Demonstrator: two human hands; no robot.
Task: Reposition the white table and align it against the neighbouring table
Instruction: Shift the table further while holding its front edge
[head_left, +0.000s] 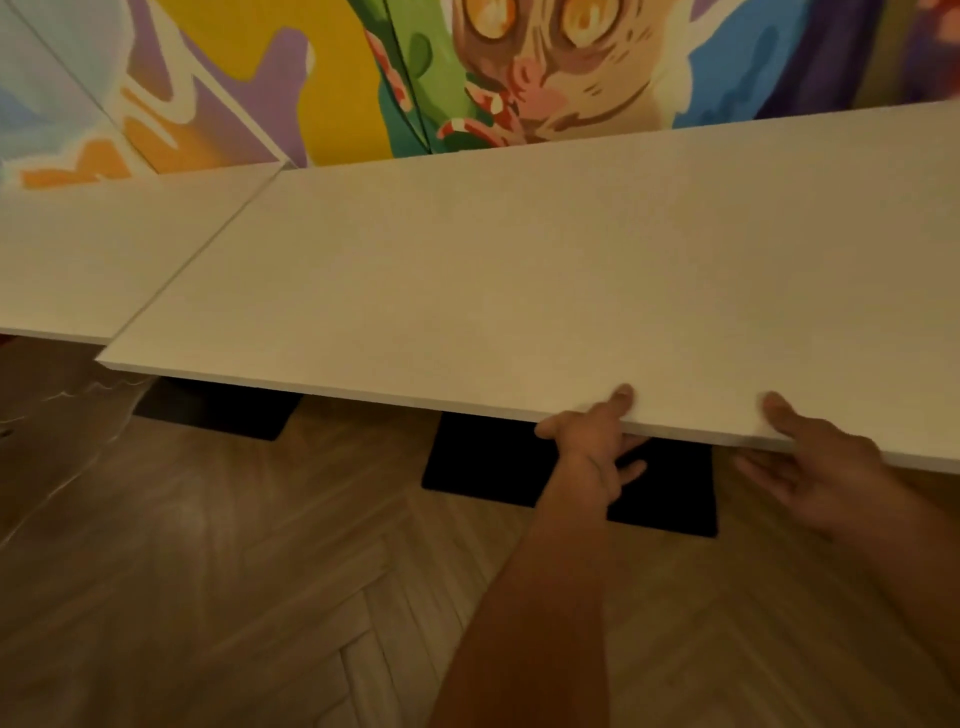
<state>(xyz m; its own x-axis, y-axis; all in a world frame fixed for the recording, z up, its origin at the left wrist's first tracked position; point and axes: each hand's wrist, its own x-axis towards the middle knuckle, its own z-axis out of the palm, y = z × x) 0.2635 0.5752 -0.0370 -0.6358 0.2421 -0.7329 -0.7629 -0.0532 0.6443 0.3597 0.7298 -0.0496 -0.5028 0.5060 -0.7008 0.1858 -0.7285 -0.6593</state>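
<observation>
left hand (592, 447) grip clamped on white table (519, 270) edge, right hand (826, 467) likewise, thumbs on top

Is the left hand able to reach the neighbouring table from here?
Probably, with a stretch: the left hand grips the white table at its edge, and nothing stands between it and the neighbouring table.

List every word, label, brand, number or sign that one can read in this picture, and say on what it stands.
No text can be read here.
On the white table: plain top, no label or number.
On the neighbouring table: plain top as well.
On the mural: painted shapes only; the white-edged forms at its left might be letters, but they are cut off and unreadable.
On the black base: no marking shows.
</observation>
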